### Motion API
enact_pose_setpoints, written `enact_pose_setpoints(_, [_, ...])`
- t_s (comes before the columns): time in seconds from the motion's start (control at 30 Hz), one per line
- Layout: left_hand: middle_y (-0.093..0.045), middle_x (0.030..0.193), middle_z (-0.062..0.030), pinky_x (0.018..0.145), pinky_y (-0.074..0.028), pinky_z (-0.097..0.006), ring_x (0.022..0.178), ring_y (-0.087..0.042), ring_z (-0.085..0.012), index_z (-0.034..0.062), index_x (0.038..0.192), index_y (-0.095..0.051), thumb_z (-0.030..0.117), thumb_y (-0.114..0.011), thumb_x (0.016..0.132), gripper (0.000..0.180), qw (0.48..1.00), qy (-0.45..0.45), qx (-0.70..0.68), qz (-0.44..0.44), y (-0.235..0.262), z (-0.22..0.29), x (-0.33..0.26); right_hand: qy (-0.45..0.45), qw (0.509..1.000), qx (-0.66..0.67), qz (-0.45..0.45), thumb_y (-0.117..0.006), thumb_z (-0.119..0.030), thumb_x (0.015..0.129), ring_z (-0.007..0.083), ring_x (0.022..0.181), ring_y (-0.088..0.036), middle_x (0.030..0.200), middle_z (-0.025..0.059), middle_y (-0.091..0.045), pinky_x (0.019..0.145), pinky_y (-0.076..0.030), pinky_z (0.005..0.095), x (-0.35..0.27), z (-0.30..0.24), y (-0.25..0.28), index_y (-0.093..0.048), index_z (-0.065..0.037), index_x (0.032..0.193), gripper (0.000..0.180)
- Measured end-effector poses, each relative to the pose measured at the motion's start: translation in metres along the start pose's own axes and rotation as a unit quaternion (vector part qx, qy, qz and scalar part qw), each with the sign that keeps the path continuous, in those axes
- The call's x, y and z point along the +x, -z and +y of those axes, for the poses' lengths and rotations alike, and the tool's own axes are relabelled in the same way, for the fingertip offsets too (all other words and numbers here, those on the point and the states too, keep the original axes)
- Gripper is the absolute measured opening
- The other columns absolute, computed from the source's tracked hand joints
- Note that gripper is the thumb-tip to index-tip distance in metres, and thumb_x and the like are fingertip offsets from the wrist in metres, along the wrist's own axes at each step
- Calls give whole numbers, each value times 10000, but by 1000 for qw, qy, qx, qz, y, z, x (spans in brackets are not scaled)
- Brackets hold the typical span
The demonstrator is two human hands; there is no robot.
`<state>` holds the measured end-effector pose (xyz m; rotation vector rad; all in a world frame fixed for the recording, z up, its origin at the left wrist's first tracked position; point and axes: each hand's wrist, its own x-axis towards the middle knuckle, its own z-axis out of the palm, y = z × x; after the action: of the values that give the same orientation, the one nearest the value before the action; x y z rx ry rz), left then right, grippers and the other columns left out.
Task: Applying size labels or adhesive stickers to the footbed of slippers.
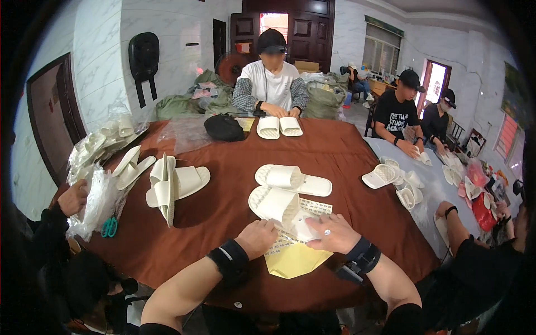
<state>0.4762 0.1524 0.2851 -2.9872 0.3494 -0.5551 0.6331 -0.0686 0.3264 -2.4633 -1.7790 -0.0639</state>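
A white slipper (272,204) lies in front of me, toe to the left. Its heel end rests over a sheet of small printed stickers (316,206) and yellow backing paper (296,262). My left hand (258,238) has its fingers curled at the slipper's near edge, by the strap. Around the heel end, my right hand (337,234) is closed with its thumb toward the sole; a small round white sticker shows on that hand. A small mark is visible on the heel's sole. Just beyond lies the matching white slipper (293,180).
Stacked white slippers (174,184), green-handled scissors (109,227) and clear plastic bags (96,201) lie to the left on the brown tablecloth (223,257). A person opposite handles a slipper pair (279,127) near a black cap (223,128). More slippers (393,181) and co-workers are on the right.
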Motion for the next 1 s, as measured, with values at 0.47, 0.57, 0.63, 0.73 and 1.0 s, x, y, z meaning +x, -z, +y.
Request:
enact_pose_setpoints(0.47, [-603,1034,-115,832,-468,-439,955,-578,-326,74,975,-626,211,-650,850,188,973,164,-25,162,76,-54,-43,-11,992,125,33,-669,-290,856,376,1158,-559,1282,181,-588,921,-446,488,26,31,8,-603,-48,1222,444])
enact_pose_setpoints(0.57, [-594,1057,-109,832,-463,-431,978,-569,-317,82,1023,-620,218,-666,845,228,978,183,-7,105,88,-53,-57,10,982,135,132,-644,-251,861,366,1067,-580,1192,152,-594,873,-451,446,61,47,-2,-613,-45,1173,375])
enact_pose_setpoints(0.63, [-593,1100,-129,866,-460,-439,1011,-568,-333,74,1052,-623,205,-663,853,241,985,160,-22,53,90,-41,-61,-81,987,29,136,-629,-204,852,354,1118,-558,1223,139,-579,915,-433,472,82,58,-11,-589,-50,1211,393])
enact_pose_setpoints(0.73, [-586,1167,-146,907,-454,-450,1066,-565,-344,76,1084,-625,197,-672,858,261,989,137,-54,-9,92,-20,-68,-148,982,35,109,-642,-231,833,357,1200,-511,1291,145,-543,959,-400,504,98,77,-23,-549,-68,1265,470])
enact_pose_setpoints(1.0, [-545,1314,-120,952,-441,-444,1167,-538,-314,108,1181,-611,218,-694,856,353,991,54,-113,-52,76,3,-53,-189,972,139,-4,-748,-528,647,400,1300,-428,1359,205,-501,1070,-332,498,115,106,-18,-485,-105,1359,869])
